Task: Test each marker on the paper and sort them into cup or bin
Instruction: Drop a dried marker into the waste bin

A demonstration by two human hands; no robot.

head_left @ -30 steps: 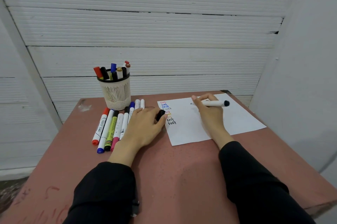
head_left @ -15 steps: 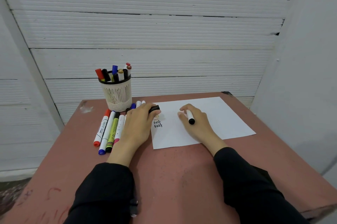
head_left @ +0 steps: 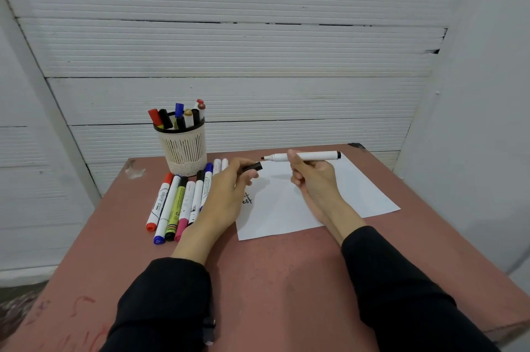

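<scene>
My right hand (head_left: 311,176) holds an uncapped white marker (head_left: 309,156) level above the white paper (head_left: 358,191), its dark tip pointing left. My left hand (head_left: 226,194) pinches the black cap (head_left: 252,166) just left of and below that tip, a small gap between them. Part of the handwritten word "test" (head_left: 247,200) shows on the paper beside my left hand. Several capped markers (head_left: 177,205) lie in a row on the table left of my left hand. A white mesh cup (head_left: 183,148) behind them holds several markers upright.
The reddish table (head_left: 272,274) has its far edge against a white ribbed wall (head_left: 243,50), and a white wall (head_left: 473,122) stands close on the right. No bin is in view. My black sleeves cover the near part of the table.
My right hand has lifted the marker off the paper and turned it level, tip to the left. My left hand has raised the cap toward the tip.
</scene>
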